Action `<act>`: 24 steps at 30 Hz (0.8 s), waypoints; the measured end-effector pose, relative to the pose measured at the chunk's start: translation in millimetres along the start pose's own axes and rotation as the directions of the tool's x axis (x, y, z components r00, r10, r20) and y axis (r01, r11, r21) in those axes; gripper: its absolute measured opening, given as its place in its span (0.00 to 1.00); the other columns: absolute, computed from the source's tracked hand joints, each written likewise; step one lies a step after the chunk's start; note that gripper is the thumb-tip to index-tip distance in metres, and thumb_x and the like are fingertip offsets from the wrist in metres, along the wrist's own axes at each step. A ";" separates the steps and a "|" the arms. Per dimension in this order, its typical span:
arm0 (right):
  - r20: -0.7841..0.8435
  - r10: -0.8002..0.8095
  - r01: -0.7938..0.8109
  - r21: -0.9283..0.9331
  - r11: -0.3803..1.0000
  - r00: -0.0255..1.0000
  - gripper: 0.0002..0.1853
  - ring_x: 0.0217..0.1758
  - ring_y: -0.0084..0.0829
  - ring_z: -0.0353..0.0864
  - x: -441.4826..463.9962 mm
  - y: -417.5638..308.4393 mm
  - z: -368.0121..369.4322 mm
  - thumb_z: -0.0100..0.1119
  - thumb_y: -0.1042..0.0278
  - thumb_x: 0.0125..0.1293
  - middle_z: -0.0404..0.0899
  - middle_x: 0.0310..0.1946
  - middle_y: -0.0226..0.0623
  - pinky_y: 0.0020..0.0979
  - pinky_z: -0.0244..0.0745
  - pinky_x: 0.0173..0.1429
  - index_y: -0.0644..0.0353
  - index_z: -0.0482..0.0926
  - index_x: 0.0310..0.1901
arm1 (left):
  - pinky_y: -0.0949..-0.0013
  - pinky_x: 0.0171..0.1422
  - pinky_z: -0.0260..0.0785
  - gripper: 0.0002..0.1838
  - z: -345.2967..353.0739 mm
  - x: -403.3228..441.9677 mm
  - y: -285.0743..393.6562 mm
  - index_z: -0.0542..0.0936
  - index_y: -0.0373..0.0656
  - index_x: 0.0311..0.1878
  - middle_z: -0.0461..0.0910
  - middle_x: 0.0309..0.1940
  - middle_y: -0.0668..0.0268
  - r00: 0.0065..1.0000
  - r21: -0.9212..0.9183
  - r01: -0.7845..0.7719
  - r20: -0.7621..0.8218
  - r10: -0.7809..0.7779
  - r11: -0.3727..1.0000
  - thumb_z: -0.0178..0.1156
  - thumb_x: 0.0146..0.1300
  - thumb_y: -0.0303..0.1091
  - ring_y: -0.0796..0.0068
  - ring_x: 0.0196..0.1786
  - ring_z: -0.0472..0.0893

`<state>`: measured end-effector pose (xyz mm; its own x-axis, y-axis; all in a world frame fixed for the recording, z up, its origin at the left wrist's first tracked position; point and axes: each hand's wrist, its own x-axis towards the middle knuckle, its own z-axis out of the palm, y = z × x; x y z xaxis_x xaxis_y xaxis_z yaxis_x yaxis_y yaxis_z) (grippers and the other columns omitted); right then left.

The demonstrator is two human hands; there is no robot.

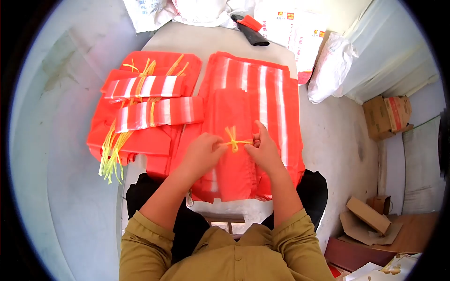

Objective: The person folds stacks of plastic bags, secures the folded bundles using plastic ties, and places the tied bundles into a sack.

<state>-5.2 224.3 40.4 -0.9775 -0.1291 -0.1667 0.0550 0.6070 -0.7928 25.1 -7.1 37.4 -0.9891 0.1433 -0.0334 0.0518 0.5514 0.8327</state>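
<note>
A folded bundle of red plastic bags (232, 178) lies on a wider stack of red bags with white stripes (276, 107). Around its middle runs a yellow plastic string (233, 140), tied in a bow-like knot with loops standing up. My left hand (205, 152) pinches the string on the left of the knot. On the other side, my right hand (266, 147) grips the string's right part between thumb and fingers, its index finger raised. To the left, two striped folded bundles (159, 114) rest on more red bags (136, 140), with loose yellow strings (114, 150) hanging over them.
White printed sacks (197, 11) stand along the table's (187, 40) far edge, near a black and red object (251, 30). A white plastic bag (332, 65) is at the right corner. Cardboard boxes (386, 117) and opened cartons (370, 222) sit on the right.
</note>
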 end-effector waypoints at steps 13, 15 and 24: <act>0.124 0.039 -0.092 0.460 0.883 0.992 0.36 0.74 0.32 0.75 -22.7 -15.9 23.5 0.60 0.69 0.79 0.76 0.72 0.45 0.37 0.72 0.77 0.62 0.58 0.84 | 0.54 0.70 0.79 0.23 -2.2 -10.7 -11.8 0.73 0.38 0.72 0.82 0.64 0.56 0.889 -0.884 0.387 0.281 -0.363 0.264 0.61 0.78 0.33 0.60 0.64 0.84; 0.172 0.091 -0.174 0.566 0.805 0.981 0.36 0.74 0.31 0.75 -36.2 8.2 31.1 0.62 0.68 0.78 0.76 0.72 0.44 0.37 0.73 0.76 0.63 0.59 0.83 | 0.54 0.70 0.79 0.22 3.3 -12.3 -10.7 0.72 0.38 0.72 0.81 0.65 0.55 0.887 -0.884 0.407 0.323 -0.329 0.229 0.60 0.79 0.32 0.60 0.65 0.84; 0.484 -0.083 -0.461 0.865 0.200 0.871 0.33 0.69 0.31 0.81 -82.3 44.4 44.9 0.70 0.67 0.73 0.79 0.69 0.37 0.40 0.81 0.71 0.60 0.68 0.76 | 0.53 0.70 0.80 0.21 28.3 -12.6 13.3 0.72 0.40 0.72 0.80 0.66 0.56 0.852 -0.867 0.463 0.376 -0.364 0.187 0.58 0.81 0.35 0.60 0.66 0.83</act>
<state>86.7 226.7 -7.5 -0.7579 -0.5419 -0.3631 0.6375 -0.4974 -0.5883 42.1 21.6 33.3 -0.8097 0.2303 -0.5397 -0.5673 -0.5425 0.6196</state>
